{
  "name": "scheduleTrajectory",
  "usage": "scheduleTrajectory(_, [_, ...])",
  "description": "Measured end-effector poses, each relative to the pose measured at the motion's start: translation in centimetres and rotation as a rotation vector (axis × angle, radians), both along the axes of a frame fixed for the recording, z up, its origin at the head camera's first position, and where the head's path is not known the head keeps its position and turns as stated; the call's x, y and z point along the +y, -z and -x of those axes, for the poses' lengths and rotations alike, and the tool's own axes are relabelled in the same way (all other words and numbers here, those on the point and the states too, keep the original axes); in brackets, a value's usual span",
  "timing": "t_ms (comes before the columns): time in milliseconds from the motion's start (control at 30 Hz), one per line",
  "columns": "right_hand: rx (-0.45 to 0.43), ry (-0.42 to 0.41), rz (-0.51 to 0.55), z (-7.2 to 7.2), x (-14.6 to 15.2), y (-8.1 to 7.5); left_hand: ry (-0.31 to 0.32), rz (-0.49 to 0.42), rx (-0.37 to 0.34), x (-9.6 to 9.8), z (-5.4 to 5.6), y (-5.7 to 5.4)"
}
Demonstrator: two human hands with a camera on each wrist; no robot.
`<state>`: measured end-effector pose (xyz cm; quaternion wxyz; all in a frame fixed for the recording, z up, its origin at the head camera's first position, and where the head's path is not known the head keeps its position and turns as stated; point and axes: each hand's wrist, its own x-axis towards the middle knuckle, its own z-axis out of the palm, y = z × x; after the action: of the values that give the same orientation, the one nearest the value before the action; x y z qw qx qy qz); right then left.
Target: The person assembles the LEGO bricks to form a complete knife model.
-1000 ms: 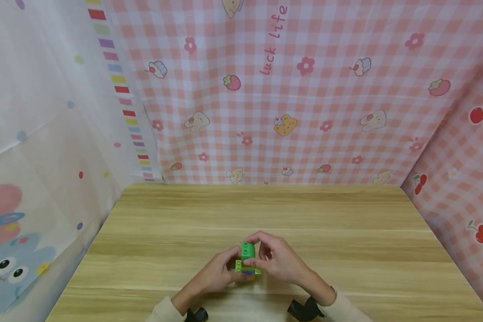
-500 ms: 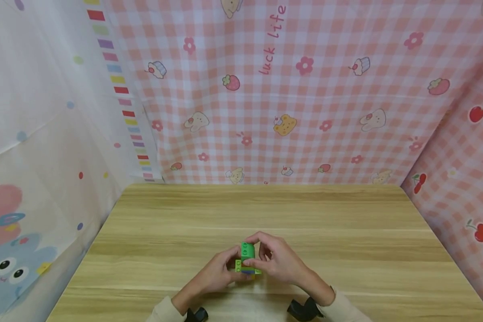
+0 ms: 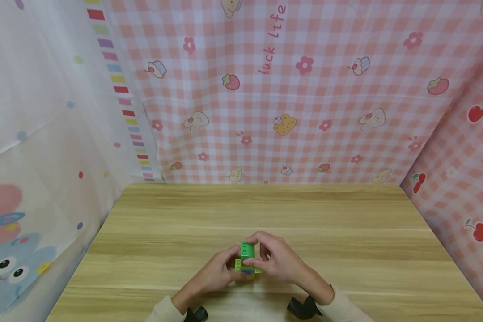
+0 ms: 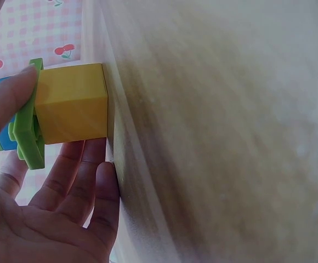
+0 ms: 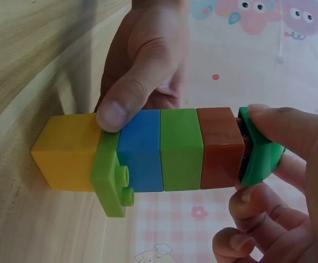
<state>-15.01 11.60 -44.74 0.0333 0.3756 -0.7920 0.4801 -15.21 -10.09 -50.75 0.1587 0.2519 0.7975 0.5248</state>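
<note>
A tower of toy building bricks stands on the table. From the bottom, the right wrist view shows a yellow brick (image 5: 66, 156), a wider lime plate (image 5: 107, 183) with studs showing, a blue brick (image 5: 141, 153), a light green brick (image 5: 182, 150) and a brown brick (image 5: 222, 150). My left hand (image 3: 217, 270) grips the tower low down, its thumb on the lime plate and its fingers behind. My right hand (image 3: 281, 261) pinches a curved dark green brick (image 5: 266, 159) between thumb and fingers at the top. That brick sits slightly tilted on the brown one, a dark gap between them.
The wooden table (image 3: 326, 214) reaches back to a pink checked cloth (image 3: 338, 98). White printed cloth (image 3: 44, 147) hangs on the left and more checked cloth (image 3: 463, 179) on the right. Black wrist mounts (image 3: 303, 308) show under the sleeves.
</note>
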Motion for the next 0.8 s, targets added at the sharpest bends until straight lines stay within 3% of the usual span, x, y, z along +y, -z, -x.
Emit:
scheduleTrajectory(300, [0.045,0.025,-0.014,-0.15,0.06,0.18,0.001,0.024,0.016,-0.08,0.08,-0.12])
scheduleTrajectory(800, [0.069,0.052,-0.071,-0.1,0.05,0.01,0.007,-0.009,0.002,0.03,-0.02,-0.06])
